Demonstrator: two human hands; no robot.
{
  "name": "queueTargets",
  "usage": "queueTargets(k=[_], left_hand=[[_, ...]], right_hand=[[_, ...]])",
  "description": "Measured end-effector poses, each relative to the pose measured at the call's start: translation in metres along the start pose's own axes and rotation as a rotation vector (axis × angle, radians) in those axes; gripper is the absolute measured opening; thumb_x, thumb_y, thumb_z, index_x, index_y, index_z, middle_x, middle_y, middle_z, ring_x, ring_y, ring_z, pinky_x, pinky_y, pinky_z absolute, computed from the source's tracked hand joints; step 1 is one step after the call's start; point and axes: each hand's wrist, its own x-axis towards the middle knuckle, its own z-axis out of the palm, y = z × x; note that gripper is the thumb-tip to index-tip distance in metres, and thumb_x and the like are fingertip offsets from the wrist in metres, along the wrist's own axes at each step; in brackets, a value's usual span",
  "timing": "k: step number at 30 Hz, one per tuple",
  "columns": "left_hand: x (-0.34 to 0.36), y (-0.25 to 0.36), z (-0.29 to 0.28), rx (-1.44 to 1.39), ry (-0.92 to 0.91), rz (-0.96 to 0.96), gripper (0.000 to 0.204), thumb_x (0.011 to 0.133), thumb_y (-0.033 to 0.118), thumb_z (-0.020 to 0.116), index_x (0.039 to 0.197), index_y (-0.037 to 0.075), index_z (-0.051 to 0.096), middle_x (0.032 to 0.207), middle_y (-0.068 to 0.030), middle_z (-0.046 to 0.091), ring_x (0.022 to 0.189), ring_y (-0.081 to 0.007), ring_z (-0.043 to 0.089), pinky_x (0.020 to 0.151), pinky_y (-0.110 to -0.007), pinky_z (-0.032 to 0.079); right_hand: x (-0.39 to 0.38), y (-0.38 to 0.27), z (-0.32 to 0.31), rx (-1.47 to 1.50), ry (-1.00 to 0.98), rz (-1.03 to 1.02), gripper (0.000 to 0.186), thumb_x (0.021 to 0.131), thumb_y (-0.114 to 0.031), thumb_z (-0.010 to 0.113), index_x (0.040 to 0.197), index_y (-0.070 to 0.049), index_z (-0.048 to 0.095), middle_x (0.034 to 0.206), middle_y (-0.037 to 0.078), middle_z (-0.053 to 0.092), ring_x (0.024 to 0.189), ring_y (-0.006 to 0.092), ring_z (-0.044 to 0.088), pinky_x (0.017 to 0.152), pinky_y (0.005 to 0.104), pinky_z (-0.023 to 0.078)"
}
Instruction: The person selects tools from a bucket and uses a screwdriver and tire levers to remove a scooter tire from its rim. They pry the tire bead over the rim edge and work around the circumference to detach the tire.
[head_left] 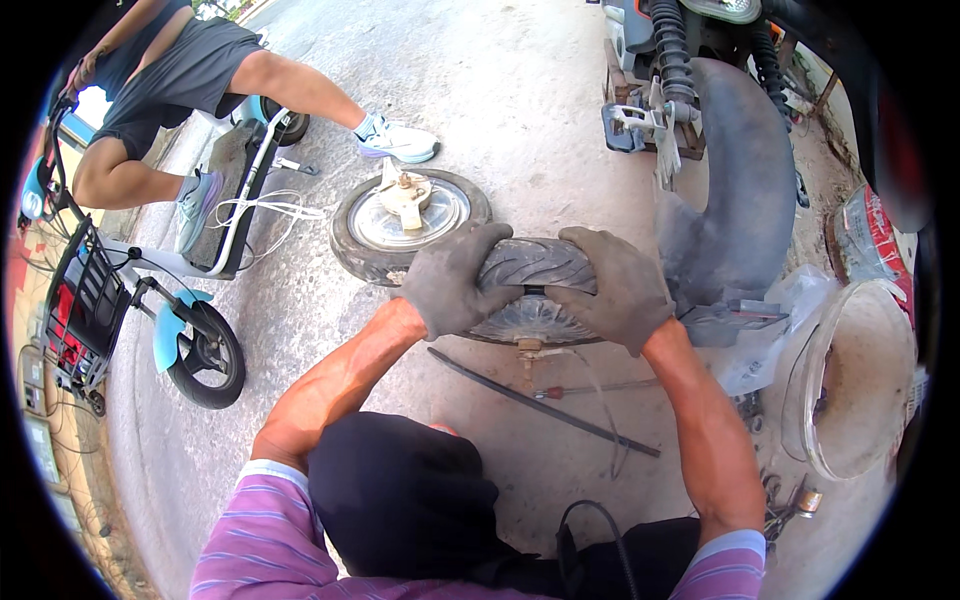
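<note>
A black rubber tire [537, 263] with a grooved tread stands upright in front of me on a spoked-looking metal rim [528, 318]. A brass-coloured axle end juts from the rim's near side, with a thin cable hanging below it. Wrapped over the tire's left part is my left hand [450, 280], in a grey-brown work glove. My right hand [618, 290], gloved alike, grips its right part, both thumbs pressing on the near side. Just beyond, a second wheel [362, 222] lies flat with its hub up.
A long black strip [545, 402] and a red-handled tool [552, 393] lie near my knees. At right stand a scooter's rear mudguard [735, 180] and a whitish bucket [808, 385]. At upper left a person sits astride a scooter [235, 200], one shoe [400, 142] near the flat wheel.
</note>
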Motion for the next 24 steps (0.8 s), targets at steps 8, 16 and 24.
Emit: queueTargets(k=[8,16,24], left_hand=[[-0.032,-0.048,0.015,-0.363,-0.062,-0.217,0.086,0.075,0.030,0.090,0.149,0.008,0.053,0.132,-0.0190,0.067,0.126,-0.0343,0.065,0.107,-0.043,0.052],[-0.059,-0.072,0.041,-0.487,0.040,-0.220,0.085,0.070,0.029,0.094,0.143,0.005,0.058,0.134,-0.0189,0.066,0.128,-0.0321,0.064,0.110,-0.042,0.049],[-0.031,-0.022,0.003,-0.229,-0.025,-0.282,0.087,0.067,0.043,0.097,0.136,0.001,0.065,0.126,-0.0221,0.071,0.120,-0.0345,0.070,0.104,-0.044,0.054]], right_hand=[[-0.027,0.020,-0.009,0.012,0.071,-0.054,0.071,0.082,-0.041,0.087,0.137,-0.005,0.061,0.116,0.019,0.072,0.107,0.0387,0.070,0.093,0.0467,0.055],[-0.045,0.013,-0.005,0.032,0.142,-0.002,0.077,0.074,-0.039,0.093,0.136,-0.005,0.063,0.113,0.016,0.073,0.104,0.0384,0.071,0.093,0.0473,0.056],[-0.061,0.024,0.007,0.252,0.181,0.258,0.076,0.077,-0.038,0.092,0.137,-0.002,0.062,0.121,0.021,0.069,0.114,0.0394,0.067,0.098,0.0461,0.054]])
